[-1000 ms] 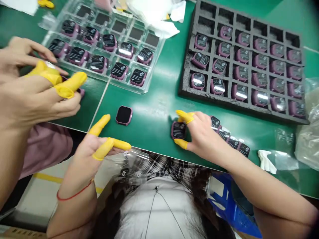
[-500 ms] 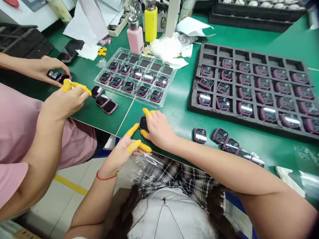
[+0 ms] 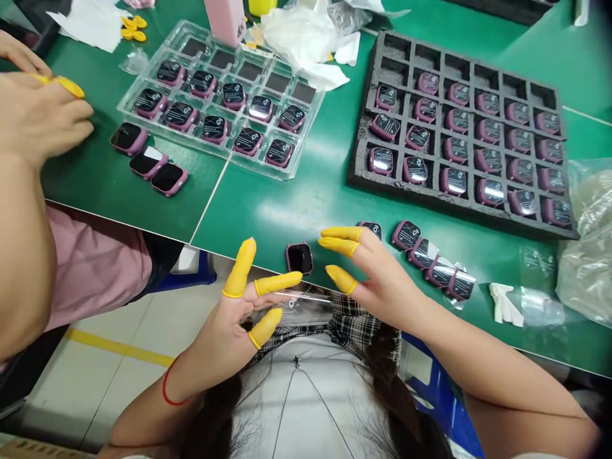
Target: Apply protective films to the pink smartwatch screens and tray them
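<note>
A pink-purple smartwatch body (image 3: 299,257) with a bare black screen lies face up at the table's front edge, between my two hands. My left hand (image 3: 234,319), with yellow finger cots, holds clear printed film (image 3: 294,307) in its lower fingers over my lap. Its thumb and upper fingers are spread. To the right of the watch, my right hand (image 3: 366,271) is open, yellow-tipped fingers apart, touching no watch that I can see. Partly behind it lies another watch body (image 3: 370,228). Several film-covered watch bodies (image 3: 433,261) form a row farther right.
A black foam tray (image 3: 459,201) and a clear plastic tray (image 3: 220,150) hold several watches. A co-worker's hand (image 3: 52,118) is at left, near several watches (image 3: 148,162). Behind stand a pink bottle (image 3: 227,19) and crumpled wipes (image 3: 306,38). Plastic bags (image 3: 588,255) lie at right.
My right hand has let go of the watch and moved right, its fingers now apart. The watch stays at the edge. The camera view has tilted down.
</note>
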Demonstrator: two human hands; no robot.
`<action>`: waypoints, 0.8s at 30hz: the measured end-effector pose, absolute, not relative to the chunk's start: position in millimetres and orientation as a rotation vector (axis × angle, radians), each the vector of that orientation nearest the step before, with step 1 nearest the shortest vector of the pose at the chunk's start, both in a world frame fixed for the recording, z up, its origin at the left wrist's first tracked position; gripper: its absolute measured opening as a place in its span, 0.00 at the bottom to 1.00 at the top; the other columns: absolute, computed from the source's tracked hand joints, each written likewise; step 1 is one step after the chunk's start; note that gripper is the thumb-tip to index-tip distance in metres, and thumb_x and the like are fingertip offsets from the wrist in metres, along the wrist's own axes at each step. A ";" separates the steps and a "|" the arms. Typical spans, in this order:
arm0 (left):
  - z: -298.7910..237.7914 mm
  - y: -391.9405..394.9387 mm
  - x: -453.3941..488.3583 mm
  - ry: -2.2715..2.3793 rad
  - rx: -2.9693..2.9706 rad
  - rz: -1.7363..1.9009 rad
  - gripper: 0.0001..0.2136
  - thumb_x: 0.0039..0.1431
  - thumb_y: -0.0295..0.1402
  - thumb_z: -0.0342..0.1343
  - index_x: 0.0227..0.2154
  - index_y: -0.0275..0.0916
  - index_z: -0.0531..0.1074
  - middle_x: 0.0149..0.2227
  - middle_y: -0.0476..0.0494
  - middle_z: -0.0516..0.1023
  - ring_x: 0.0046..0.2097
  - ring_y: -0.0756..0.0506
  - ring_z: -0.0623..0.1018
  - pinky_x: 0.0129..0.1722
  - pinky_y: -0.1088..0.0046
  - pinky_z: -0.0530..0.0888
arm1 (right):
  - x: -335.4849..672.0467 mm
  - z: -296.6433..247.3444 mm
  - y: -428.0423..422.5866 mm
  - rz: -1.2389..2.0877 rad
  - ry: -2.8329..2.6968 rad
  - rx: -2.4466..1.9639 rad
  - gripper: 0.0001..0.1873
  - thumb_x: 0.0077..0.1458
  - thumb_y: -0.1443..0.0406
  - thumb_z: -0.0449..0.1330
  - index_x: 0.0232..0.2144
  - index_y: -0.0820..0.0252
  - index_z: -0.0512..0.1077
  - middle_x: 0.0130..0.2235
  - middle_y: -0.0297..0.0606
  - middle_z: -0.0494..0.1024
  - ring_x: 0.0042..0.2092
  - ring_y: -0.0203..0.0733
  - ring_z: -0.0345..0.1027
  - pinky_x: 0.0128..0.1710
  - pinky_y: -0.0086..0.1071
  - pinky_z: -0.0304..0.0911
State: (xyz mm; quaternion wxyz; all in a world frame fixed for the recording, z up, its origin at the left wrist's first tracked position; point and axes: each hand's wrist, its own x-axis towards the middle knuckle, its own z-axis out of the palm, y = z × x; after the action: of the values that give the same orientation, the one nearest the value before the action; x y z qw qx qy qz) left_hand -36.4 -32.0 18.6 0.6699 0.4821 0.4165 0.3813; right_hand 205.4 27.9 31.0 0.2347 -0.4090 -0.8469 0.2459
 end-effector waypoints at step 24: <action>19.9 -32.9 -17.3 1.059 0.901 0.812 0.40 0.63 0.32 0.60 0.70 0.56 0.41 0.57 0.41 0.76 0.51 0.42 0.81 0.52 0.64 0.79 | 188.3 46.3 4.4 0.813 -2.373 -1.090 0.07 0.63 0.69 0.54 0.32 0.60 0.69 0.37 0.42 0.75 0.40 0.42 0.64 0.40 0.38 0.62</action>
State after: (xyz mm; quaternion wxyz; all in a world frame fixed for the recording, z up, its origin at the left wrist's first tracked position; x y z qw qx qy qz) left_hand -17.3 -32.9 19.9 0.6931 0.4034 0.4741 0.3636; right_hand 188.3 4.4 46.3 0.2018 -0.3902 -0.8499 0.2911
